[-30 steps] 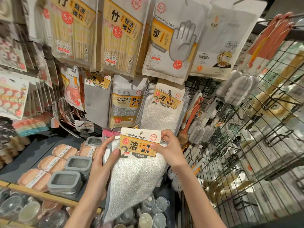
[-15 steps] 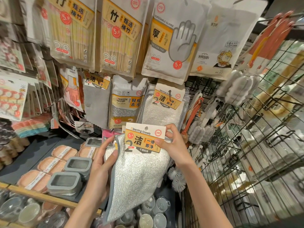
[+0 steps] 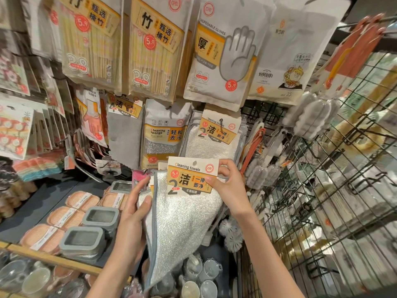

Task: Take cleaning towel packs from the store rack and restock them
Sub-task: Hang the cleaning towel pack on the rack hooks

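I hold a cleaning towel pack [image 3: 182,220] in front of the rack: white-grey cloth with a grey edge, and an orange and white header card reading "Cleaning towels". My right hand [image 3: 228,186] pinches the card's right side. My left hand [image 3: 134,214] grips the cloth's left edge, thumb on top. Just above, several more cleaning towel packs [image 3: 214,136] hang on a rack hook [image 3: 221,121]. The held pack's card sits a little below that hanging stack.
A cleaning sponge pack [image 3: 164,134] and a grey cloth pack [image 3: 125,130] hang to the left. Chopstick packs [image 3: 154,46] and disposable gloves [image 3: 223,54] hang above. A wire grid rack [image 3: 322,190] with brushes fills the right. Grey boxes [image 3: 83,241] and cups lie below.
Both hands have lifted the towel pack slightly up toward the hanging stack. My left hand has slid its grip along the cloth's left edge.
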`<action>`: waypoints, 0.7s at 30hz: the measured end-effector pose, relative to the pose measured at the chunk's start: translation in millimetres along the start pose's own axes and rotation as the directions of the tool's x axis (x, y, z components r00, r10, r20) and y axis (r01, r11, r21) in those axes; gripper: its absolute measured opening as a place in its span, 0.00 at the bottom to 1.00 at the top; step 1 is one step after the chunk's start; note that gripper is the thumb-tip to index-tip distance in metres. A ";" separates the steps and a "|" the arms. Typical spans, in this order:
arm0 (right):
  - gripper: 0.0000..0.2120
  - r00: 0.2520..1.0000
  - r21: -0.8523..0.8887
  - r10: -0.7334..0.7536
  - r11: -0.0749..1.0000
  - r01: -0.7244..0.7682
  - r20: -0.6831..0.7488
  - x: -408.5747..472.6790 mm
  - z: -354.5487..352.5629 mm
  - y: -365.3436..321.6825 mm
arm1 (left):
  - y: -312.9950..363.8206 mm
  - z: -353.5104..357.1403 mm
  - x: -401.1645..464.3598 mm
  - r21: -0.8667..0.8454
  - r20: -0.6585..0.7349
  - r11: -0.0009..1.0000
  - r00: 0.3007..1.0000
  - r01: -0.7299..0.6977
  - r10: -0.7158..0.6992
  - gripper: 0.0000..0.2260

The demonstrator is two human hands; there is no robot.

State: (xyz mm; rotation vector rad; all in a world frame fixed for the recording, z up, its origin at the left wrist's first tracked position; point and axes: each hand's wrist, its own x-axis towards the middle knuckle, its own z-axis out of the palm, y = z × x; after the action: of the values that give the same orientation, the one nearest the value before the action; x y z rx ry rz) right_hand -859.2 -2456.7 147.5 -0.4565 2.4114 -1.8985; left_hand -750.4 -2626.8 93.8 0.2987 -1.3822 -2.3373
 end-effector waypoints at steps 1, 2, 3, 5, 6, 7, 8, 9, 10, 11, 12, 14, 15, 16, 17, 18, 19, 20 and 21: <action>0.15 0.999 0.000 -0.006 1.000 0.006 -0.037 1.2 -0.6 0.6 | -0.2 -1.4 1.1 -0.019 -0.010 1.000 1.000 0.008 -0.008 0.17; 0.15 0.997 0.007 -0.012 1.000 0.012 -0.072 2.8 -2.0 0.7 | 0.7 -1.8 1.4 -0.043 -0.017 0.999 1.000 0.023 -0.023 0.17; 0.16 0.995 0.015 -0.014 1.000 0.015 -0.099 4.4 -4.1 0.1 | 0.7 -3.2 2.1 -0.061 -0.024 0.997 0.999 0.038 -0.040 0.18; 0.16 0.992 0.013 -0.013 1.000 0.014 -0.125 8.3 -8.7 -1.3 | 2.1 -5.3 3.2 -0.070 -0.030 0.996 0.998 0.052 -0.054 0.18; 0.16 0.992 0.008 -0.011 1.000 0.013 -0.128 10.1 -10.7 -2.1 | 3.1 -5.4 3.5 -0.064 -0.031 0.997 0.998 0.050 -0.052 0.18; 0.17 0.991 0.007 -0.010 1.000 0.011 -0.132 11.8 -12.2 -2.7 | 3.5 -5.4 4.0 -0.058 -0.033 0.997 0.998 0.048 -0.050 0.19; 0.18 0.990 0.008 -0.008 1.000 0.010 -0.141 14.1 -13.5 -2.6 | 3.1 -5.2 4.8 -0.059 -0.035 0.997 0.998 0.048 -0.050 0.19; 0.19 0.988 0.010 -0.009 1.000 0.010 -0.154 16.3 -14.6 -2.8 | 3.0 -4.8 5.4 -0.066 -0.039 0.997 0.998 0.051 -0.054 0.19; 0.19 0.985 0.009 -0.012 1.000 0.014 -0.169 18.7 -15.6 -3.1 | 2.8 -4.3 6.1 -0.072 -0.041 0.996 0.998 0.051 -0.054 0.19; 0.20 0.983 0.006 -0.019 1.000 0.020 -0.183 21.0 -16.3 -3.6 | 3.1 -4.0 6.8 -0.071 -0.042 0.996 0.998 0.049 -0.052 0.18; 0.20 0.980 0.000 -0.025 1.000 0.026 -0.197 23.3 -16.8 -4.5 | 3.2 -3.6 7.5 -0.069 -0.043 0.997 0.998 0.046 -0.049 0.18; 0.21 0.972 0.004 -0.039 0.999 0.041 -0.232 27.8 -17.8 -7.5 | 4.0 -3.2 8.7 -0.070 -0.050 0.996 0.997 0.047 -0.050 0.18; 0.21 0.966 0.013 -0.049 0.998 0.054 -0.253 30.7 -18.9 -9.0 | 4.2 -3.0 9.1 -0.072 -0.052 0.996 0.997 0.049 -0.053 0.18; 0.22 0.960 0.023 -0.059 0.997 0.068 -0.274 34.5 -20.4 -10.5 | 4.2 -2.7 9.7 -0.073 -0.052 0.996 0.997 0.052 -0.056 0.18; 0.22 0.955 0.033 -0.067 0.996 0.080 -0.290 38.9 -22.0 -12.4 | 4.3 -2.6 10.2 -0.072 -0.053 0.996 0.997 0.056 -0.060 0.18; 0.22 0.951 0.037 -0.075 0.995 0.090 -0.300 43.7 -23.4 -14.3 | 4.6 -2.4 10.7 -0.071 -0.055 0.996 0.996 0.059 -0.063 0.18; 0.22 0.948 0.034 -0.084 0.994 0.099 -0.306 48.8 -24.7 -16.5 | 5.2 -2.1 11.0 -0.071 -0.057 0.996 0.996 0.062 -0.066 0.18; 0.21 0.946 0.028 -0.094 0.994 0.108 -0.311 54.0 -26.0 -18.2 | 5.2 -1.9 11.6 -0.070 -0.057 0.996 0.996 0.063 -0.067 0.18; 0.21 0.942 0.021 -0.102 0.993 0.115 -0.321 59.0 -27.3 -19.6 | 5.1 -1.9 11.8 -0.068 -0.055 0.996 0.996 0.063 -0.067 0.18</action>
State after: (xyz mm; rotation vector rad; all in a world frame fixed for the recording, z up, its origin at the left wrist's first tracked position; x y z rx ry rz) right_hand -917.4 -2449.9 182.0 -0.3046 2.5822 -2.2172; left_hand -759.0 -2635.7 97.5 0.3939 -1.2835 -2.4023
